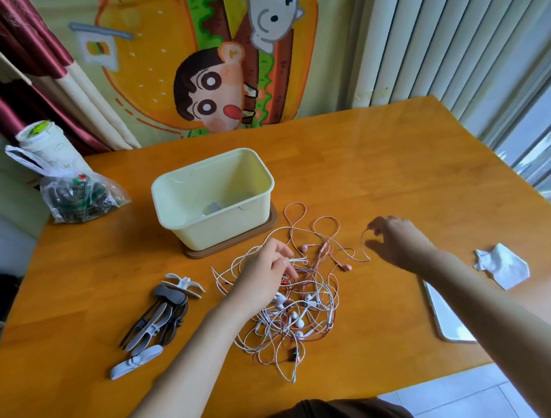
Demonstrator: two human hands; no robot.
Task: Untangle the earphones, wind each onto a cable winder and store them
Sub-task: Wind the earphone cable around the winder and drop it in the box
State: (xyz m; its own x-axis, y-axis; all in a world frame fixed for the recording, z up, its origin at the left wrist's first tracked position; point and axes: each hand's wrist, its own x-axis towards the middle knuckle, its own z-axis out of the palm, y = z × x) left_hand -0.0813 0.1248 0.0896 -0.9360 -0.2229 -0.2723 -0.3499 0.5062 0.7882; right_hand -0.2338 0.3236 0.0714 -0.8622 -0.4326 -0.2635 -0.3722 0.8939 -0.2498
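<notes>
Earphones tangle under the left hand, fingers pinching white cable; right hand fingers pinch pink cable.

1. Bright daylight enters from the window at 3 o'clock.
2. Pale glare sheens the desk toward 1 o'clock.
3. Wide-angle bending curves the edges; the right hand is motion-blurred.

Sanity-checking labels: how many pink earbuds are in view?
2: one pink earbud beside the left hand, another pink earbud nearer the right hand. Others may be hidden in the tangle.
</notes>
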